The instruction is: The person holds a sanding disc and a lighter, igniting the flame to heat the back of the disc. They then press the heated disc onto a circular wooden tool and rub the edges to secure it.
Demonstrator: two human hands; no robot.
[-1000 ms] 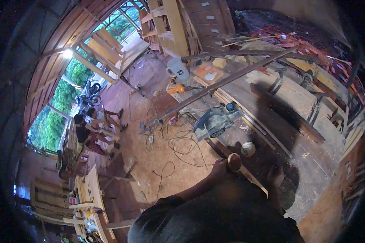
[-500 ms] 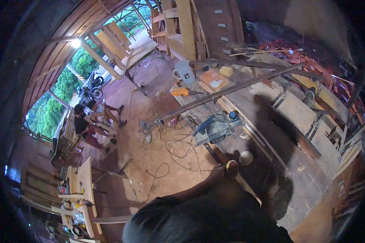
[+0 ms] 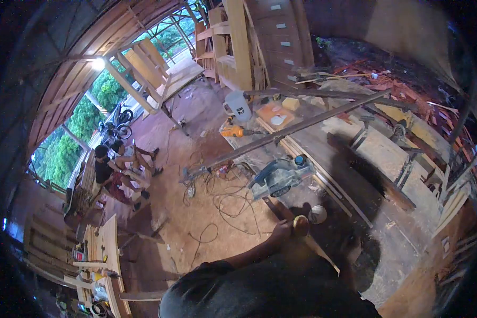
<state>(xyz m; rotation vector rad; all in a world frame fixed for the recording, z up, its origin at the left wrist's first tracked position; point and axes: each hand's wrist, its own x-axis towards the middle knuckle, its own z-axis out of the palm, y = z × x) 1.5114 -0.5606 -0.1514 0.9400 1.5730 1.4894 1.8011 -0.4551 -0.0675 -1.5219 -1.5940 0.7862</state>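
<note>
Our left hand [image 3: 282, 231] is clenched around a round wooden knob [image 3: 301, 225] at the near edge of the bench [image 3: 387, 153]. Our right hand [image 3: 350, 247] lies in shadow, and we cannot tell its grip. Just beyond sits a white ball [image 3: 317, 214], then the electric planer [image 3: 279, 177].

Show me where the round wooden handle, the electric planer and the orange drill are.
round wooden handle [image 3: 301, 225]: head view, point on its rounded top.
electric planer [image 3: 278, 177]: head view, point on its grey body.
orange drill [image 3: 231, 131]: head view, point on its orange housing.
</note>
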